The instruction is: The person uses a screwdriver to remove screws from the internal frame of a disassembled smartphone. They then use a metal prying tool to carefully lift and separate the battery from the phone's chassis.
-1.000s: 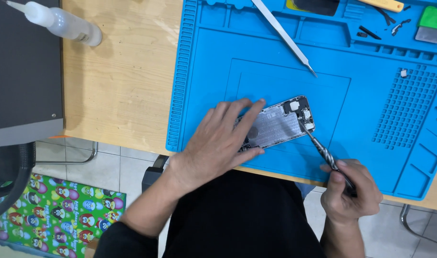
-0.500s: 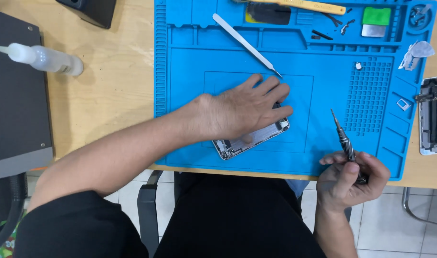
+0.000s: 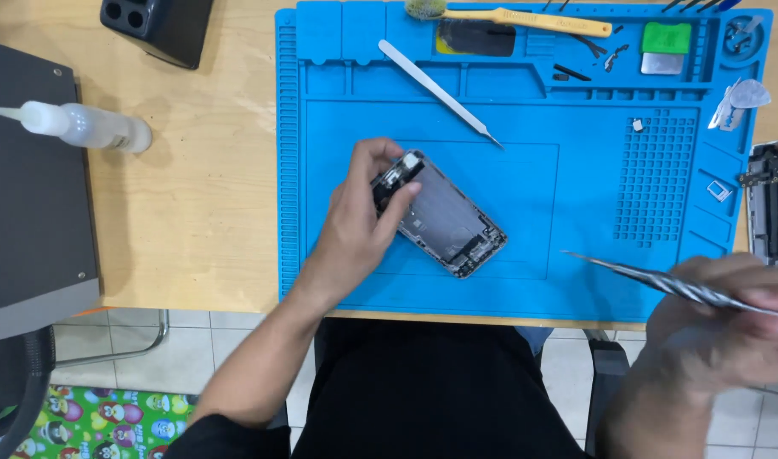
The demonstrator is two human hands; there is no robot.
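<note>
Blue mat [image 3: 576, 170] | phone chassis [image 3: 444, 217] diagonal, upper-left to lower-right; left hand [image 3: 359, 225] grips top; right hand [image 3: 720, 327] pinches screwdriver [image 3: 661, 279]

We are seeing one small green rectangular label or pad [image 3: 666, 37] sitting in a far-right compartment of the blue mat [image 3: 321, 102]; we are finding no packages, signs or lit screens.

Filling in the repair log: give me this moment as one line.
left hand: grips opened phone chassis on blue repair mat | right hand: holds tweezers off the mat's right edge
</note>
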